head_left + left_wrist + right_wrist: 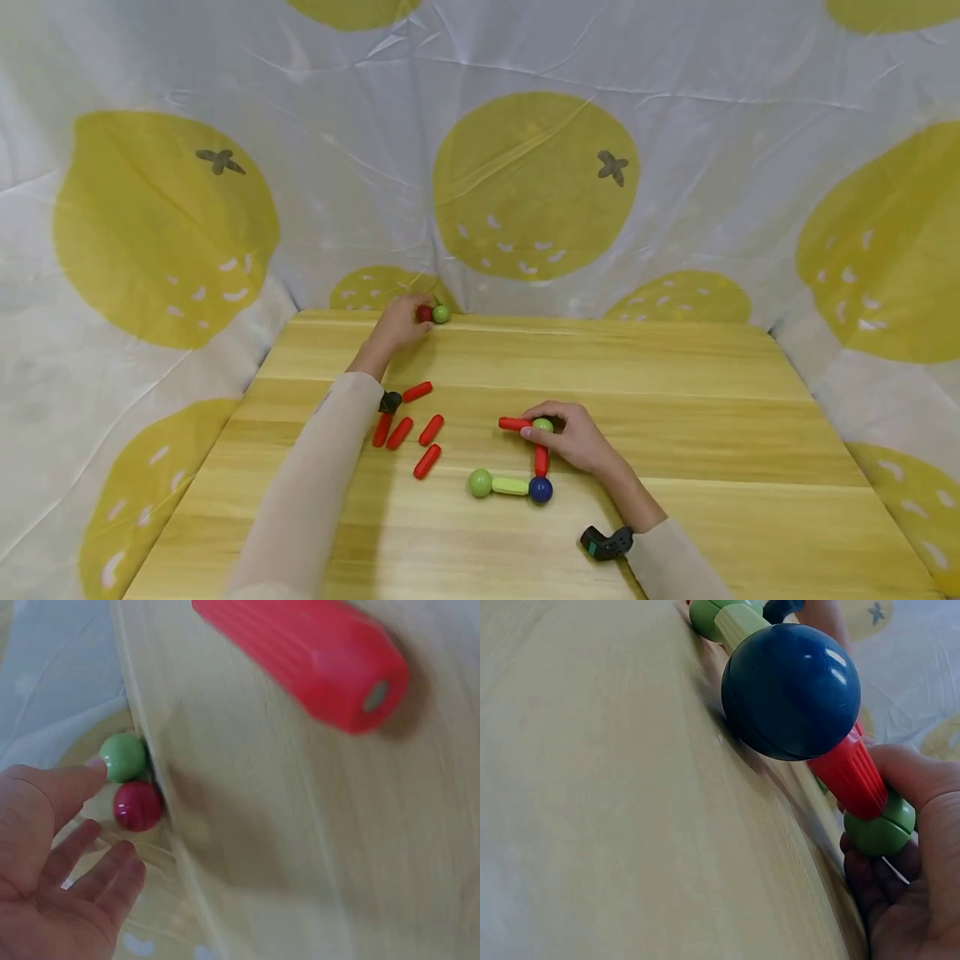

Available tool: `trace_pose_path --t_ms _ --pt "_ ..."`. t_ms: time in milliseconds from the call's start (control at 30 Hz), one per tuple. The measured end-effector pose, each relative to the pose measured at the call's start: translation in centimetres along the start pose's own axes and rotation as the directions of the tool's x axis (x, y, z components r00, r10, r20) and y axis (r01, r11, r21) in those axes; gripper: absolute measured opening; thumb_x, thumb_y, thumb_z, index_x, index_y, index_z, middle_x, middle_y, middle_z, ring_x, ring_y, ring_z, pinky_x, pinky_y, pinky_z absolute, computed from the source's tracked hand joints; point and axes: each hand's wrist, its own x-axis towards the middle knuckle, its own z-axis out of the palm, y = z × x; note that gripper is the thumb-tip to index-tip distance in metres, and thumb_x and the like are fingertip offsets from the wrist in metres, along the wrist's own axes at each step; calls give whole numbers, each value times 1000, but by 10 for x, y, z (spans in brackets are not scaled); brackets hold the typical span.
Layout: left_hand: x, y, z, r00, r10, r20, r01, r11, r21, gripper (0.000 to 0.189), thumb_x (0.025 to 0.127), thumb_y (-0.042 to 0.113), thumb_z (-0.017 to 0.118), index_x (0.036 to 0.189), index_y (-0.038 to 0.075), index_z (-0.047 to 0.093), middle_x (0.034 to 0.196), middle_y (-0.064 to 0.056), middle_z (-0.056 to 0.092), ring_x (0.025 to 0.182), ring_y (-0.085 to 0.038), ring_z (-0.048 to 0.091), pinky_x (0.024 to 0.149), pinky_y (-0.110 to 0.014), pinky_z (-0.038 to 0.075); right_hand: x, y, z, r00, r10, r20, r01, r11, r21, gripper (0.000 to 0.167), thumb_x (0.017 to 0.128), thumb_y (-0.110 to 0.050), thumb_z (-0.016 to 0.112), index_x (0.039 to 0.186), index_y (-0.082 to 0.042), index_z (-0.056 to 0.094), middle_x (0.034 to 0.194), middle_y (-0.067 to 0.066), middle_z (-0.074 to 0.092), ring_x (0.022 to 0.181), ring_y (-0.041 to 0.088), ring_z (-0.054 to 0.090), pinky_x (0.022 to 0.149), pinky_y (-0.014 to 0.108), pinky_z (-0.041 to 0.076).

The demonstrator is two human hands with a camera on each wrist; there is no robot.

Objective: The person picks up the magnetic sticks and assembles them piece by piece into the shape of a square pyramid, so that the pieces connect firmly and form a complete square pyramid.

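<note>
At the far edge of the table, my left hand is beside a dark red ball and a green ball. The left wrist view has its thumb at the green ball, with the other fingers spread loosely below the red ball. My right hand grips a green ball that joins two red rods, one pointing left and one running to a blue ball. From the blue ball a yellow-green rod leads to another green ball.
Several loose red rods lie left of the joined pieces, close to the left forearm. Black cameras are strapped on the left wrist and right wrist. A lemon-print cloth hangs behind the wooden table.
</note>
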Motion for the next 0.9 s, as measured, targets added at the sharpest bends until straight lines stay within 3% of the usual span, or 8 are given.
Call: trace_pose_path --t_ms 200,233,367,467,667,900 --pt "0 -19 12 997 -82 9 81 996 22 43 91 8 71 133 2 65 126 -25 65 114 -41 59 98 -50 52 -2 0 2 999 11 31 -12 1000 18 20 93 -32 79 111 -22 78 109 -1 75 81 14 56 71 23 46" --pt "-2 -15 11 994 -112 18 111 994 23 42 93 7 69 135 1 64 125 -25 65 115 -41 59 99 -52 52 -2 -1 2 999 16 28 -16 1000 14 20 93 -31 79 111 -22 78 109 0 75 83 14 57 72 23 46" --pt "-1 -13 16 992 -128 -12 128 992 9 32 95 2 67 128 0 67 113 -20 68 107 -36 61 96 -50 53 -1 -1 0 1000 25 13 -25 1000 -6 20 94 -25 78 112 -17 78 109 3 75 86 15 58 75 23 47" --pt "-5 -9 16 991 -132 -33 132 991 -8 32 96 3 68 127 -2 66 114 -19 68 105 -33 60 96 -47 53 0 -3 -2 1000 22 22 -21 1000 -17 21 95 -20 77 114 -12 77 110 7 75 87 17 59 75 23 48" --pt "-23 4 10 985 -159 -66 151 983 -106 39 97 9 68 133 -4 63 128 -24 66 106 -37 66 91 -48 56 -1 -3 -2 1000 18 12 -17 1000 -16 19 95 -23 77 112 -15 78 109 4 75 85 19 57 72 23 45" --pt "-57 32 2 991 -117 -58 104 975 -194 36 95 10 73 129 2 64 124 -20 69 107 -37 72 93 -49 60 0 1 -6 1000 4 7 -4 1000 15 19 94 -32 77 111 -24 78 108 -2 75 86 15 60 74 25 49"
